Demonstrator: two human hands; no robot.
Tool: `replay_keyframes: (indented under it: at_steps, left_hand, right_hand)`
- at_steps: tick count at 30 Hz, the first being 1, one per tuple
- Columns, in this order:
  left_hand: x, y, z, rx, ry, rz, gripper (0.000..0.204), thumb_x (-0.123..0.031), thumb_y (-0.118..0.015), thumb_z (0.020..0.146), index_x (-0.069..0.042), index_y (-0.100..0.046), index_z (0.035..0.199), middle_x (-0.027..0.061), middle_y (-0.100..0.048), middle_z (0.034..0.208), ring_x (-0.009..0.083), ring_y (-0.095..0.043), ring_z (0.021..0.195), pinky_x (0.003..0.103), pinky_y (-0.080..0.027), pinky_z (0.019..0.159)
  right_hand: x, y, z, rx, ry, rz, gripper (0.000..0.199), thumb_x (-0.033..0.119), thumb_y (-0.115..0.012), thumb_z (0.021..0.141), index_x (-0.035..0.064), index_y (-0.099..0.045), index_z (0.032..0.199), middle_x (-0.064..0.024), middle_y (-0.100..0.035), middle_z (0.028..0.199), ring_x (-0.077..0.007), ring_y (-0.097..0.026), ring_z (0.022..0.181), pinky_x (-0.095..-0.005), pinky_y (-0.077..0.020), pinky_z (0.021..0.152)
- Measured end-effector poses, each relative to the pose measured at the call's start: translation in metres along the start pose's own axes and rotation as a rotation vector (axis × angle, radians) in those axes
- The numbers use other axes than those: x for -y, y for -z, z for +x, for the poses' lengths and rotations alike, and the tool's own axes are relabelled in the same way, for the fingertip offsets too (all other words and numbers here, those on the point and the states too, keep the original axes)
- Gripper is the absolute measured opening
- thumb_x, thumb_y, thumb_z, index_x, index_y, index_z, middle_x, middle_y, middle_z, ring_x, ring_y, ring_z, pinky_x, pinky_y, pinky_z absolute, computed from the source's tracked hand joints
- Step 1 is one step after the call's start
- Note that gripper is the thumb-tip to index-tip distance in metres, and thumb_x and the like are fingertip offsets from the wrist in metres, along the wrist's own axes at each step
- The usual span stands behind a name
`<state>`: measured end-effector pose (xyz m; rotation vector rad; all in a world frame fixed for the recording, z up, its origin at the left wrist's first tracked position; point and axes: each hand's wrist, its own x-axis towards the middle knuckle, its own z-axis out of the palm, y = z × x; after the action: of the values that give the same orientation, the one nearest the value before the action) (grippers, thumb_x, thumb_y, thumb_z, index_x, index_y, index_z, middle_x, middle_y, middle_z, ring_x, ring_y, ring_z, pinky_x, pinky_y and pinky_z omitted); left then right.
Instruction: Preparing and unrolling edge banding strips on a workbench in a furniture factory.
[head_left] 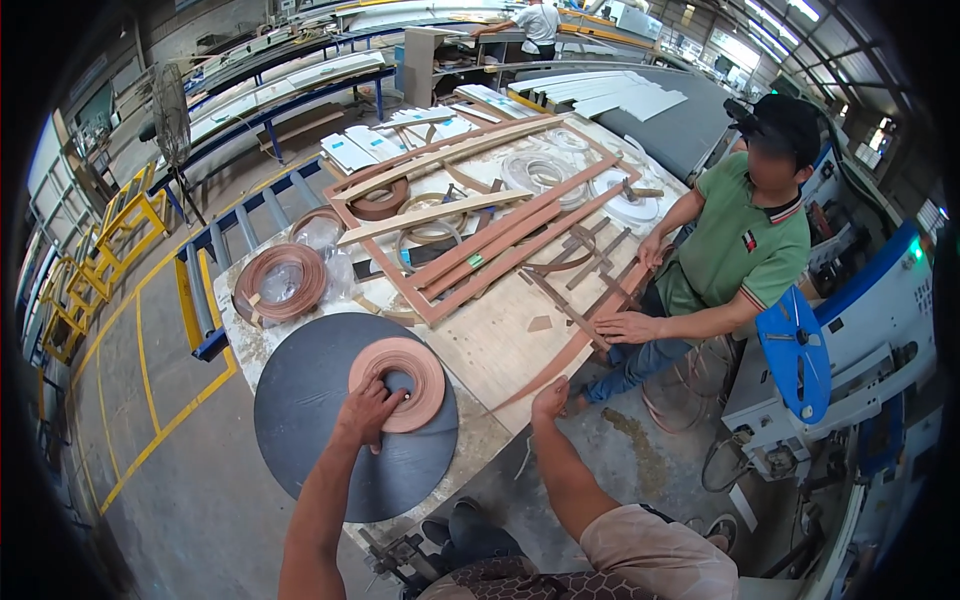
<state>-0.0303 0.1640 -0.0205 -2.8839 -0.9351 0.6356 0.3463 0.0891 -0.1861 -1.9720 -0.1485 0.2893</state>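
A coil of brown edge banding (424, 368) lies flat on a dark round turntable disc (300, 400) at the table's near left corner. My left hand (368, 408) grips the coil's ring, its fingers bent over into the hole and the thumb toward the outer side. By the table's near edge, my right hand (549, 400) is closed next to a brown strip (575, 352); its grip is partly hidden. That strip tapers to a point on the plywood. A co-worker (750, 220) across from me has both hands at the strip's far part.
Brown frames and wooden slats (490, 250) cover the table's far half. Another brown coil (282, 282) sits at the left, with pale coils (540, 178) farther back. Clamps (590, 255) lie near the co-worker. A roller stand (215, 290) stands left, a machine (840, 370) right.
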Motion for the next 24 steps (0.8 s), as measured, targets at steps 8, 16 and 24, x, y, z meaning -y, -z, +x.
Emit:
replay_keyframes:
  at_steps: [8, 16, 24]
  left_hand:
    - [0.004, 0.001, 0.006, -0.039, -0.025, 0.017, 0.135, -0.047, -0.098, 0.039, -0.017, -0.035, 0.155, 0.0071, -0.064, 0.128, 0.0263, -0.048, 0.136, 0.042, -0.010, 0.131]
    - [0.004, 0.000, 0.007, -0.025, -0.024, 0.035, 0.135, -0.049, -0.098, 0.041, -0.016, -0.033, 0.155, 0.0063, -0.063, 0.130, 0.0253, -0.048, 0.137, 0.043, -0.010, 0.131]
    - [0.004, 0.004, 0.004, -0.023, -0.022, -0.005, 0.135, -0.050, -0.098, 0.041, -0.016, -0.034, 0.155, 0.0060, -0.062, 0.131, 0.0251, -0.048, 0.136, 0.043, -0.008, 0.131]
  right_hand:
    - [-0.005, -0.004, 0.009, -0.006, 0.010, 0.015, 0.063, 0.046, -0.031, 0.108, -0.0076, -0.056, 0.129, -0.0339, -0.057, 0.132, -0.0497, -0.052, 0.122, -0.0477, -0.0396, 0.105]
    - [-0.021, -0.005, 0.020, 0.007, 0.087, -0.040, 0.062, 0.045, -0.028, 0.108, -0.0072, -0.058, 0.124, -0.0328, -0.059, 0.129, -0.0507, -0.053, 0.119, -0.0499, -0.0401, 0.102]
    - [-0.015, -0.006, 0.014, -0.029, 0.044, 0.002, 0.063, 0.044, -0.030, 0.109, -0.0095, -0.058, 0.126, -0.0347, -0.059, 0.130, -0.0509, -0.052, 0.121, -0.0499, -0.0390, 0.105]
